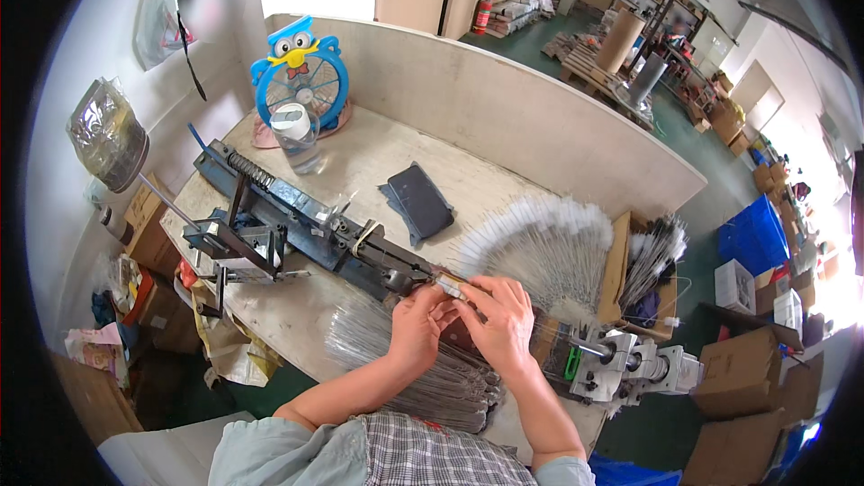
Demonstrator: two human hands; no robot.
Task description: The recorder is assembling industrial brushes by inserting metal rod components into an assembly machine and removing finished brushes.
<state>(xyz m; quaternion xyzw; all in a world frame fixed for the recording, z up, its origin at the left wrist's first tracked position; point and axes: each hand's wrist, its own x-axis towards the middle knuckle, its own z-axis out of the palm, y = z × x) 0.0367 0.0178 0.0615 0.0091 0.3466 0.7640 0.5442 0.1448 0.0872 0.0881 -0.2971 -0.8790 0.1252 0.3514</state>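
Metal clip [449,285] pinched, left hand [417,326], right hand [501,322]

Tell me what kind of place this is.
Probably a small factory workshop. Both hands work at a long metal bench machine on a plywood table, with fanned white-tipped wire bundles beside them and cardboard boxes stacked around.

Ahead of you on the workbench [378,157] stands a blue owl-shaped fan [300,72] with a clear plastic bottle [298,137] before it; a dark phone case [418,202] lies mid-table, cardboard boxes [742,378] stacked at your right
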